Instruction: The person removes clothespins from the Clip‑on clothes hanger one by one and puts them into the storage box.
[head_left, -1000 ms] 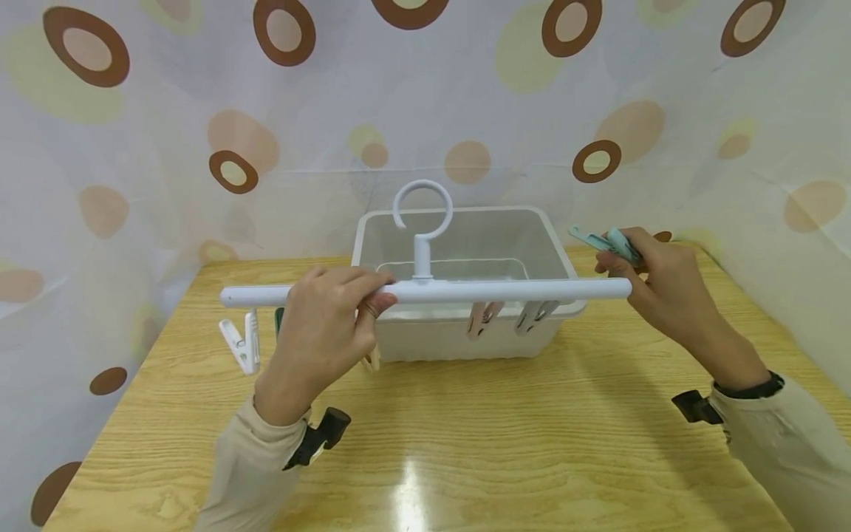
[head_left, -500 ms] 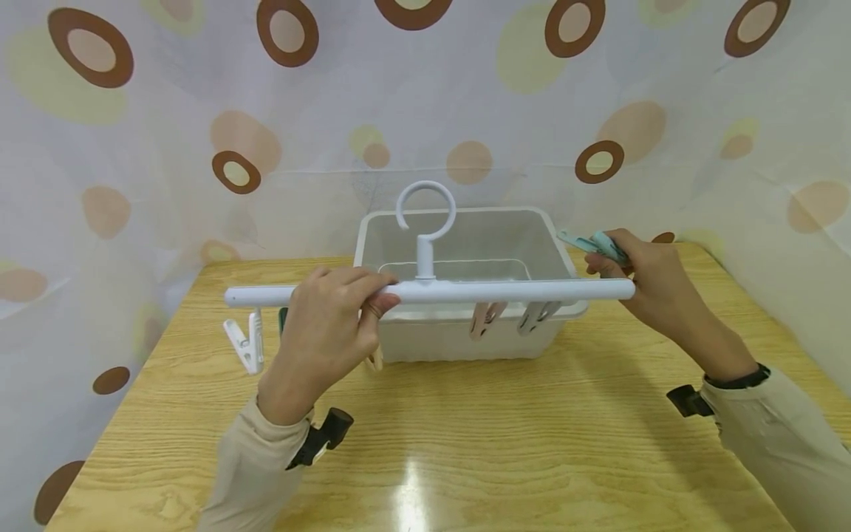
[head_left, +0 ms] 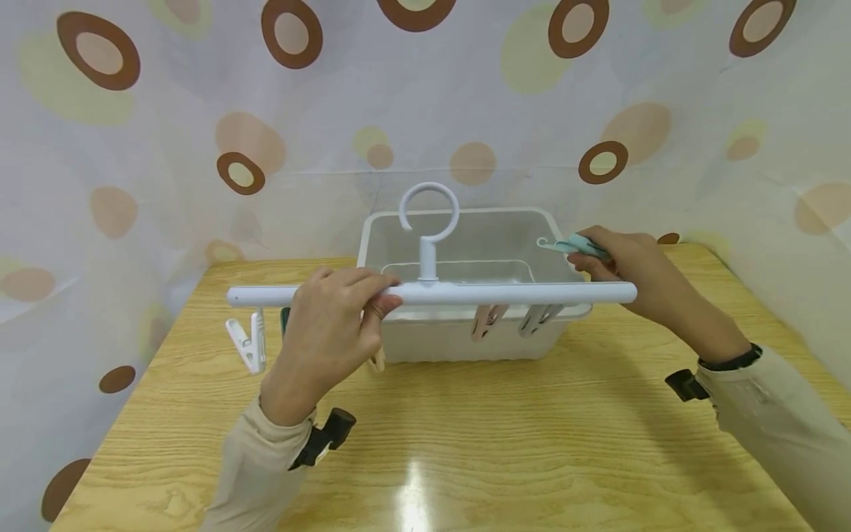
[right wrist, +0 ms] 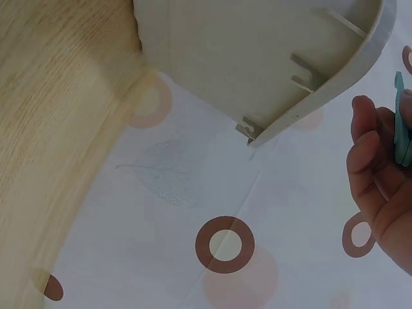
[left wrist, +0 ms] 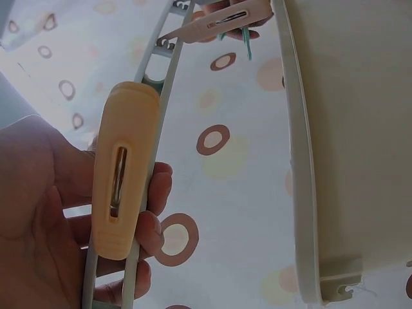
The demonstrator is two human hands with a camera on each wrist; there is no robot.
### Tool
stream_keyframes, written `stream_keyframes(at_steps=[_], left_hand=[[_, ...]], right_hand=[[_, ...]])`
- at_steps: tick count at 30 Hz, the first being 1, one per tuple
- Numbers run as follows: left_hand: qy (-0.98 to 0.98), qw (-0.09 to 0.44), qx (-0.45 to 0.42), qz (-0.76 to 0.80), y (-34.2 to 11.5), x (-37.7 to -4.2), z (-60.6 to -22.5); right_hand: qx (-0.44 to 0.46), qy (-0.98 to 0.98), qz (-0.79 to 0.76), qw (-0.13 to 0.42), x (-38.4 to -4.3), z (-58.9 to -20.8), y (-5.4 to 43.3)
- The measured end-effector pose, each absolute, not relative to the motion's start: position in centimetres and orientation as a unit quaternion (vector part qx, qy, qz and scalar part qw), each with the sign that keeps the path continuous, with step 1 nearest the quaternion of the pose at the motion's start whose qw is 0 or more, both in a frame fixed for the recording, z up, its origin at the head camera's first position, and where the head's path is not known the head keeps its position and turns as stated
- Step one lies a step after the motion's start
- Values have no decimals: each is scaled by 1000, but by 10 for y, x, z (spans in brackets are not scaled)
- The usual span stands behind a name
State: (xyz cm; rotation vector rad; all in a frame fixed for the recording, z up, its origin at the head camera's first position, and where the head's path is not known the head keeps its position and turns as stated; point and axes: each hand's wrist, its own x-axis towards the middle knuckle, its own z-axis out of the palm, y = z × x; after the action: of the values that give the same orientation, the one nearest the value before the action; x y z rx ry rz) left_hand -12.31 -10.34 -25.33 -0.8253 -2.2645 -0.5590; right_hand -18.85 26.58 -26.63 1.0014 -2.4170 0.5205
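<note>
Your left hand point(head_left: 335, 325) curls round the white hanger point(head_left: 525, 293), left of its middle. Your right hand point(head_left: 631, 260) pinches a light-blue clothespin point(head_left: 580, 245) just behind the hanger's right part. You seem to be hanging clothespins; next calls for bringing this one under the hanger.

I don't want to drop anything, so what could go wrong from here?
The left hand grips the hanger left of its hook, so it might dip on the right. The teal clip, held by the right hand, could slip and fall. The pink clip hanging from the hanger might knock against the basket if the hanger swings.
</note>
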Motion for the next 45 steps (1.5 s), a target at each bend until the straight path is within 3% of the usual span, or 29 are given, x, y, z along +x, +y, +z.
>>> stream_keyframes(at_steps=[24, 45], left_hand=[[-873, 314, -322, -190, -106, -123, -253], [-869, 319, -327, -193, -110, -119, -250]], right_hand=[[397, -910, 77, 94, -219, -239, 228], [460, -884, 67, 61, -257, -215, 181]])
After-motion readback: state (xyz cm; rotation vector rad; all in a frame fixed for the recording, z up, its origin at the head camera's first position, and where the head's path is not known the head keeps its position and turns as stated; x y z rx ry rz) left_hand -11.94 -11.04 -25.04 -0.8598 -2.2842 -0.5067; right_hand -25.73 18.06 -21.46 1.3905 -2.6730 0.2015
